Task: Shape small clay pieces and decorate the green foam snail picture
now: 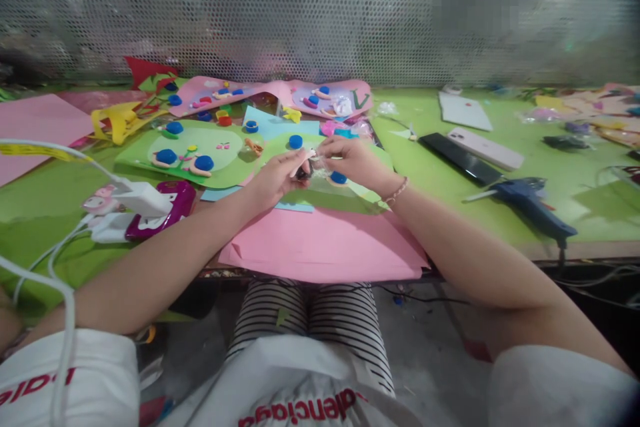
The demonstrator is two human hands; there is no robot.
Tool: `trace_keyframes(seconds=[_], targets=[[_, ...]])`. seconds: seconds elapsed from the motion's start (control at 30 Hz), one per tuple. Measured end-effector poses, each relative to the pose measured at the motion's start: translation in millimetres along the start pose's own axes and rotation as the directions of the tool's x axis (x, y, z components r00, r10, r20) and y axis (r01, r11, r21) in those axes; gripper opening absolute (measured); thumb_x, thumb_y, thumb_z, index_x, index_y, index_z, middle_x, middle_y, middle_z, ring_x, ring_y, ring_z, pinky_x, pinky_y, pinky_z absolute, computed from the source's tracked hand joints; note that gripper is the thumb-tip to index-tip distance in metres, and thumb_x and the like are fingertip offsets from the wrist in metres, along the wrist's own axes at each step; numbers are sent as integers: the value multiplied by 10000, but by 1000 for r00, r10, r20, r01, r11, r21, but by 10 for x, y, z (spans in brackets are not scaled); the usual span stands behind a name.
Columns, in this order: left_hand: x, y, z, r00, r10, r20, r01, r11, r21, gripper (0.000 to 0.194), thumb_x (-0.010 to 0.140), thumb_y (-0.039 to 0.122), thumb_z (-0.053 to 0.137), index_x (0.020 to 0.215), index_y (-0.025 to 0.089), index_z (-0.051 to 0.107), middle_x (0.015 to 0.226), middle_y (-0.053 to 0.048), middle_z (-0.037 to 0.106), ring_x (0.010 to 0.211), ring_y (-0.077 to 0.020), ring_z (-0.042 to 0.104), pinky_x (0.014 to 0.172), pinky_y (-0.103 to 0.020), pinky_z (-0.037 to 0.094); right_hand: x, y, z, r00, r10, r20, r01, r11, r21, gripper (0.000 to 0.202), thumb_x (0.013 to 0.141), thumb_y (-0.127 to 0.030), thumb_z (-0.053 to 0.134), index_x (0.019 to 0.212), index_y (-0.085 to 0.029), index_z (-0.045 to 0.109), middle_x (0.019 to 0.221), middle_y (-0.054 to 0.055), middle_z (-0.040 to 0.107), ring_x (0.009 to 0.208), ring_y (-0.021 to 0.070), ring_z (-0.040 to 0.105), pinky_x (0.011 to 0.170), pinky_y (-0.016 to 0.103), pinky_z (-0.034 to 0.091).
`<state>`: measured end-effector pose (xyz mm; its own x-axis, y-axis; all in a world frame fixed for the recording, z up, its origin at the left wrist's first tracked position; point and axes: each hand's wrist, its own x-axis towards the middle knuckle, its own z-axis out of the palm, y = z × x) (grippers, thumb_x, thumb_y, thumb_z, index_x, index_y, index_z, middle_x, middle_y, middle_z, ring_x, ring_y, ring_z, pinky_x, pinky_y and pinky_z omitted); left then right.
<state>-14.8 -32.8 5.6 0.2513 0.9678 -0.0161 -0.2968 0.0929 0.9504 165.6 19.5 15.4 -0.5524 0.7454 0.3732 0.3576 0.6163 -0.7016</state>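
Note:
My left hand is closed around a small dark piece with something whitish along its top; its kind is too small and blurred to tell. Beside it, my right hand pinches crinkled clear plastic, which touches the left fingertips. Both hands are held over a green paper sheet bearing blue foam caps, one just behind the hands and another under the right hand. Left of them lies a green card with blue-capped foam figures. Pink paper covers the table's front edge.
A blue glue gun lies on the right near a black phone-like slab and a pale pink phone. Chargers in a purple power strip and white cables stand at left. Perforated metal mesh rises behind the table.

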Motion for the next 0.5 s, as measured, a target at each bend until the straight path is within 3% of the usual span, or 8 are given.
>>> trace_keyframes(seconds=[0.2, 0.37, 0.5], targets=[[-11, -19, 12, 999, 33, 18, -34, 999, 38, 374, 822, 412, 633, 587, 128, 570, 654, 5, 477, 599, -78, 480, 581, -221, 478, -21, -29, 48, 999, -35, 4, 35, 999, -19, 115, 780, -284, 635, 736, -221, 720, 825, 21, 672, 836, 169, 624, 785, 291, 507], [-30, -8, 33, 999, 36, -13, -35, 999, 38, 374, 856, 375, 596, 584, 127, 531, 665, 10, 465, 603, -74, 495, 585, -219, 476, -34, -66, 104, 999, 37, -9, -37, 999, 9, 149, 798, -282, 629, 681, -210, 687, 774, 16, 637, 756, 155, 603, 714, 273, 493], [-80, 45, 36, 999, 25, 21, -25, 1000, 18, 348, 917, 272, 491, 607, 122, 539, 670, 8, 463, 587, -77, 525, 588, -225, 482, -37, -119, 119, 996, 77, -43, -73, 993, 95, 182, 800, -284, 630, 660, -173, 668, 748, 26, 586, 690, 133, 557, 652, 260, 457]])
